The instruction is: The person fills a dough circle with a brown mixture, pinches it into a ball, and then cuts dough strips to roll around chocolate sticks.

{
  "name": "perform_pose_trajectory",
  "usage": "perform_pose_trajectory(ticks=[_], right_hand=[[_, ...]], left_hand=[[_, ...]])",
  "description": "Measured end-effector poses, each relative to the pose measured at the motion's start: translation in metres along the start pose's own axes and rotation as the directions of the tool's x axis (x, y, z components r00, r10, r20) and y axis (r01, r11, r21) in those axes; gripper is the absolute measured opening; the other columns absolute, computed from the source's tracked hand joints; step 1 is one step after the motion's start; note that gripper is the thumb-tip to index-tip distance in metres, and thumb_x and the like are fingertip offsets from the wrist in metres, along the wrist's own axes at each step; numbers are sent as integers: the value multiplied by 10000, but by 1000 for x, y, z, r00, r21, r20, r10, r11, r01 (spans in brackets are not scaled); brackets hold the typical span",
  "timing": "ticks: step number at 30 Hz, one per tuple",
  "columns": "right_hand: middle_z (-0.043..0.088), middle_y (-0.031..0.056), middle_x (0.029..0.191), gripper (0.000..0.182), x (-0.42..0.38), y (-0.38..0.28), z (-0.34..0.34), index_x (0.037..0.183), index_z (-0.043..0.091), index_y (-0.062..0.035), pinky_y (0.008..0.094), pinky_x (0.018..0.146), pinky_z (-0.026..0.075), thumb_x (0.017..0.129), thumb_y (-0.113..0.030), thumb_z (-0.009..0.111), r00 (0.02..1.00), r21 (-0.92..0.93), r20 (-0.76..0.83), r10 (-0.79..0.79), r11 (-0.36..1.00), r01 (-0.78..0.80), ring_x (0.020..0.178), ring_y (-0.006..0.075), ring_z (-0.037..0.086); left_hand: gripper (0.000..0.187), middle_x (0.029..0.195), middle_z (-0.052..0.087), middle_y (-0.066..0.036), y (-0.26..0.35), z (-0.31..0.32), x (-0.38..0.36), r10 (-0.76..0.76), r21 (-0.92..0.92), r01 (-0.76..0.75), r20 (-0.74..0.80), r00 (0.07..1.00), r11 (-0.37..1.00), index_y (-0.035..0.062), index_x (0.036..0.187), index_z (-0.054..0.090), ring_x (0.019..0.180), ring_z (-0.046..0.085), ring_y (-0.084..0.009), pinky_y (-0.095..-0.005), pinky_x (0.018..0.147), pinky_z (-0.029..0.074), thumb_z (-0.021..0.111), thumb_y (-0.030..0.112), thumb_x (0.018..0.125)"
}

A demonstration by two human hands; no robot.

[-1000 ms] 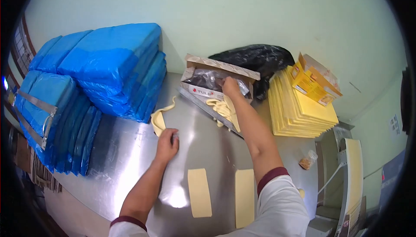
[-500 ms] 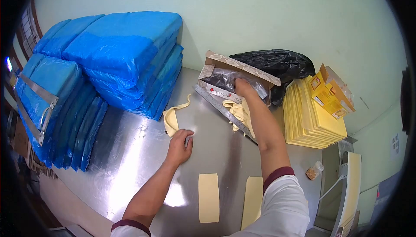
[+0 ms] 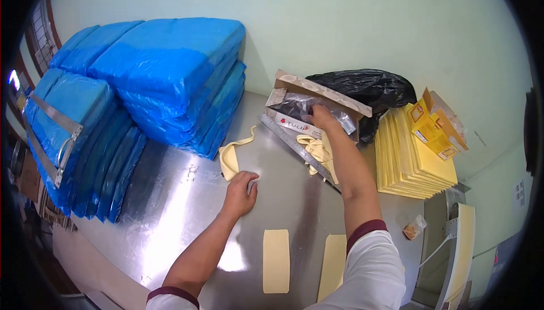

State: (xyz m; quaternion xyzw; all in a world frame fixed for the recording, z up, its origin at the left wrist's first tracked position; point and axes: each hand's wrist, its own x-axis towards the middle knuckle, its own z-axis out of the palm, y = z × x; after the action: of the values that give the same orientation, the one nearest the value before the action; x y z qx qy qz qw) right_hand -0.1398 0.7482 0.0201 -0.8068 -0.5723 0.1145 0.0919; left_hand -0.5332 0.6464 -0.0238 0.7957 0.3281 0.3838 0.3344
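My left hand (image 3: 240, 194) rests on the metal table (image 3: 187, 242), fingers bent and thumb apart, with nothing visible in it. Just beyond its fingertips lies a curved cream dough-like scrap (image 3: 229, 161) with a thin tail. My right hand (image 3: 322, 117) reaches inside an open cardboard box (image 3: 292, 122) marked "TULIP", its fingers curled into the clear plastic bag (image 3: 294, 103) there. What those fingers grip is hidden. Below the box, a metal ruler (image 3: 294, 147) lies slanted beside a heap of cream strips (image 3: 315, 150). Two flat cream rectangles, one of them whole in view (image 3: 276, 261), lie nearer me.
Tall stacks wrapped in blue plastic (image 3: 170, 55) stand at the left, a metal frame (image 3: 56, 117) against one. Behind the box is a black plastic bag (image 3: 368, 86). Yellow sheets (image 3: 411, 154) are piled at the right under a yellow carton (image 3: 433, 126). A small clear bag (image 3: 415, 228) lies near the right edge.
The whole view has shifted slightly. My right hand remains in the box, its fingers moved a little within the plastic. My left hand stays by the scrap.
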Motion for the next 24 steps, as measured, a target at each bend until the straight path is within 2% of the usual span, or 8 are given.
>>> perform_pose_trajectory(ticks=[1,5,8,9,15,18,21,24], right_hand=[[657,257,1221,578,1,-2,0,1171,677,-5,467,1011,486,795,-421,816,998,22,35,58,998,-59,1164,396,622],[672,224,1225,591,-6,-13,-4,1188,686,-18,438,1016,493,757,-384,856,998,6,-29,61,998,-61,1168,370,633],[668,226,1232,605,-6,-13,-4,1202,688,-42,437,1021,489,740,-388,870,999,-28,-19,46,999,-46,1179,375,625],[662,232,1237,527,-17,-24,-16,1226,683,-67,436,1030,481,772,-289,832,999,-34,9,44,998,-44,1188,380,616],[650,234,1252,433,-3,-8,-11,1221,693,-91,438,1039,472,790,-69,650,991,-76,114,-66,994,75,1208,377,604],[669,248,1193,389,8,-1,-11,1152,705,-57,451,984,500,770,-134,705,986,-255,149,-75,961,112,1143,392,636],[669,235,1203,384,9,2,-15,1149,709,-71,449,979,510,768,-116,704,985,-343,174,-2,937,63,1146,381,638],[671,228,1205,362,-17,-13,-25,1140,712,-71,457,977,515,780,-99,702,993,-353,111,-37,933,75,1148,372,641]], left_hand=[[212,957,636,-172,-1,1,0,1,-9,-1,1,1000,1000,6,1026,641,913,645,-338,-388,819,521,662,-11,816],[204,988,630,-172,-1,1,0,-13,-55,14,10,1000,998,17,1028,630,950,624,-370,-425,847,511,638,-16,827],[202,958,626,-172,-3,1,0,24,-36,-24,-6,1000,999,4,1036,634,920,643,-343,-391,826,525,647,-12,835],[199,959,627,-172,-3,1,1,16,-37,-16,-2,1000,999,3,1036,633,922,642,-343,-392,830,524,644,-11,837],[190,972,631,-172,-2,-1,-1,-3,-73,3,-6,1000,997,0,1036,634,940,638,-347,-400,851,520,635,1,847],[193,978,631,-173,-1,0,1,-3,-67,3,-1,1000,998,1,1040,634,947,640,-348,-401,853,520,634,4,848],[198,981,632,-174,-2,0,0,-11,-49,12,13,1000,999,0,1048,636,932,649,-343,-393,841,527,631,-1,850],[201,983,632,-175,-4,0,1,-16,-48,17,14,1000,999,-2,1055,637,910,658,-335,-387,826,534,628,-7,854]])
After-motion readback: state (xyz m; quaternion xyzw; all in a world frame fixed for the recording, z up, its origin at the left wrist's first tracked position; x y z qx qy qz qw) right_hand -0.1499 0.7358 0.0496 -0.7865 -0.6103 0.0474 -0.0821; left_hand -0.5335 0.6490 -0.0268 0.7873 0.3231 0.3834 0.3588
